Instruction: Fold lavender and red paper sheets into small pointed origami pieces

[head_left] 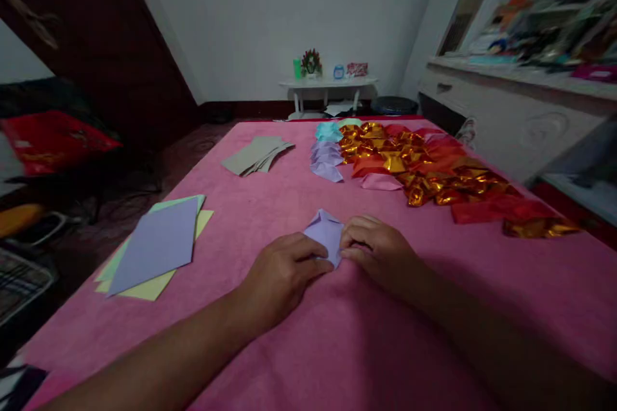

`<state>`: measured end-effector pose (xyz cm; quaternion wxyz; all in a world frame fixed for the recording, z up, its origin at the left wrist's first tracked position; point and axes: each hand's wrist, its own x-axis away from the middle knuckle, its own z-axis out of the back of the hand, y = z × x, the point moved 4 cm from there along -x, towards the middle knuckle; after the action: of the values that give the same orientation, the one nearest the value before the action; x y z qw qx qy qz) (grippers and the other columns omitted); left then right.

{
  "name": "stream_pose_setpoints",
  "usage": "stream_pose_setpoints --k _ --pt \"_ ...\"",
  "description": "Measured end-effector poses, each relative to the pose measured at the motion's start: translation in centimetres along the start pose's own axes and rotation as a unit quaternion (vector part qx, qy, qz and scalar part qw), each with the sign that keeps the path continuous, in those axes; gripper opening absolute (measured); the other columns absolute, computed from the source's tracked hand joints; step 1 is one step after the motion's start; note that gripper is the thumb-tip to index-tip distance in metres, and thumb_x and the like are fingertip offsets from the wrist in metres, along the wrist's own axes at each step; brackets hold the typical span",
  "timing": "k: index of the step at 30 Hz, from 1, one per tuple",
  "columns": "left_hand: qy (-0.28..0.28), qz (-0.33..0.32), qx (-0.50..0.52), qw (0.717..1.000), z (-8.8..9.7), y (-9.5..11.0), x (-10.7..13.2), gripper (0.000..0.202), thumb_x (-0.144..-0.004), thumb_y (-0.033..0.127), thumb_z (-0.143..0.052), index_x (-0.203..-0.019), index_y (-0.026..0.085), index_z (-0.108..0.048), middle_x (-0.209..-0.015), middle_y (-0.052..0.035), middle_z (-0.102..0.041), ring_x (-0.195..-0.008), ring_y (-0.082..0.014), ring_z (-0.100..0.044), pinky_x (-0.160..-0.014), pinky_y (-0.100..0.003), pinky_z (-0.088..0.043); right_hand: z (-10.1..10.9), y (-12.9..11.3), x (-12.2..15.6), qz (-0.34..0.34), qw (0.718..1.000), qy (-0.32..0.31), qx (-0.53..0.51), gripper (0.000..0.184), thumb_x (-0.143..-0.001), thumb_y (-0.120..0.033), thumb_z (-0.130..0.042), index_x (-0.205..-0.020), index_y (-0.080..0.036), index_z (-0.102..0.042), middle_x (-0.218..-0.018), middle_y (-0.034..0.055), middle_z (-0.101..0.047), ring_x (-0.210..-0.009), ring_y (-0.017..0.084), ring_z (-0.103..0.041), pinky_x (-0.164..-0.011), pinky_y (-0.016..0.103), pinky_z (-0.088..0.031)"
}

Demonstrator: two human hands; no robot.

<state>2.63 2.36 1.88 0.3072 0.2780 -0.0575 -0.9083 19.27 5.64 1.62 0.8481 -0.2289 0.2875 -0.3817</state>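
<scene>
A partly folded sheet of purple paper (324, 232) lies on the pink cloth between my hands. My left hand (289, 270) pinches its lower left edge, thumb and fingers pressed together. At the right edge, my right hand (373, 245) grips the paper with curled fingers. Folded flaps show at the paper's far corner; its near side is partly covered by my fingers. Off to the left rests a stack of flat sheets, with a purple sheet (157, 241) on top of green and yellow ones.
A pink cloth (231, 340) covers the table. Grey sheets (258, 155) are fanned out at the far left. Folded purple pieces (326, 160) stand in a row beyond my hands. Shiny gold and red folded pieces (434, 173) fill the far right. A white side table (330, 83) stands by the wall.
</scene>
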Motion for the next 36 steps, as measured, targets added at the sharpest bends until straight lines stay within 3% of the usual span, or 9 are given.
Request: stream_pose_setpoints --k 16,28,36 --pt "-0.007 -0.019 -0.024 1.000 -0.3 0.7 0.0 0.020 -0.091 0.019 -0.050 -0.091 0.017 -0.070 -0.085 -0.0045 -0.067 -0.079 -0.0140 -0.056 -0.068 -0.026 -0.046 -1.0 -0.2 -0.5 -0.113 0.991 0.036 0.068 0.012 -0.076 -0.012 -0.059 -0.067 -0.018 -0.054 -0.078 -0.0005 -0.051 -0.074 0.014 -0.048 -0.068 0.027 -0.035" --pt "-0.027 -0.019 -0.008 0.999 -0.7 0.6 0.1 0.022 -0.093 0.019 -0.046 -0.091 0.015 -0.067 -0.082 -0.0051 -0.064 -0.077 -0.0145 -0.054 -0.068 -0.027 -0.046 -1.5 -0.5 -0.9 -0.155 0.982 0.037 0.099 0.016 -0.075 -0.011 -0.057 -0.064 -0.018 -0.048 -0.075 -0.0022 -0.049 -0.067 0.011 -0.046 -0.063 0.025 -0.032" --pt "-0.017 0.011 0.021 1.000 -0.7 0.5 0.5 0.025 -0.089 0.011 -0.048 -0.110 0.016 -0.062 -0.087 -0.0057 -0.064 -0.079 -0.0159 -0.054 -0.071 -0.029 -0.045 -1.3 -0.6 -1.0 -0.189 0.978 0.020 0.084 0.015 -0.072 -0.011 -0.059 -0.063 -0.018 -0.048 -0.075 -0.0032 -0.049 -0.067 0.011 -0.045 -0.060 0.024 -0.029"
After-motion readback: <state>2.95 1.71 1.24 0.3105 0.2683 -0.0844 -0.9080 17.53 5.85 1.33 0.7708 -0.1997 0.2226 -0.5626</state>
